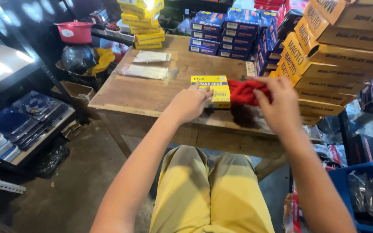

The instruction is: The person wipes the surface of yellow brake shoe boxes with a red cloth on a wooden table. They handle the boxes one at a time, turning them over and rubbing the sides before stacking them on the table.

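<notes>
Both my arms stretch forward over my knees to the wooden bench (152,92). My left hand (189,103) lies palm down, fingers (207,92) curled loosely onto the near edge of a flat yellow box (214,86) lying on the bench, touching it rather than gripping. My right hand (277,101) is raised just beside it, wrist bent, fingers closed around a bunched red cloth (242,91) that overlaps the box's right end.
</notes>
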